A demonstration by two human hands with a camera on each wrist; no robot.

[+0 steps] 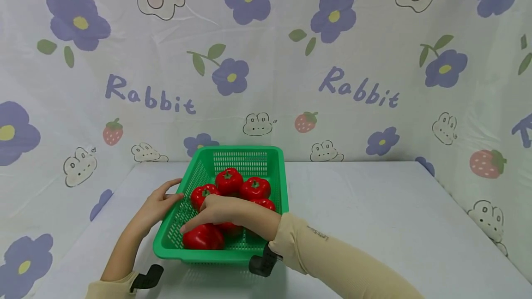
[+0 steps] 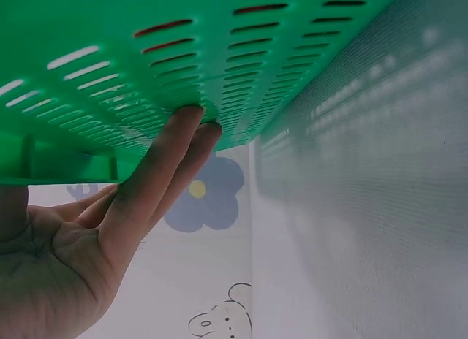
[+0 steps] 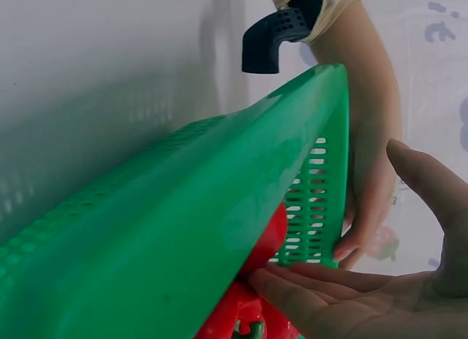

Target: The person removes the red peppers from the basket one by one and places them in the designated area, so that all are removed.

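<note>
a green basket [image 1: 284,188] stands on a white counter [image 1: 365,216], its slotted walls holding several glossy red peppers [image 1: 230,182] with green stems. two of them sit toward the far end, others lie nearer the middle, partly hidden by an arm, and a smooth near pepper [image 1: 203,238] rests in the near left corner.

the person's left hand [image 1: 160,202] holds the basket's left side by the edge: in the left wrist view the thumb passes above the rim while two fairly straight fingers touch the slotted outer wall beneath it. the right hand [image 1: 216,210] is inside the basket, over the peppers. its thumb is spread wide and its fingers are stretched out, the tips touching red pepper skin in the right wrist view; it grips nothing.

both arms wear beige sleeves [image 1: 332,248], with a black curved piece [image 1: 261,264] at each wrist. behind the counter hangs a pale cloth [image 1: 274,50] printed with purple flowers, strawberries, rabbits and the word "rabbit".
</note>
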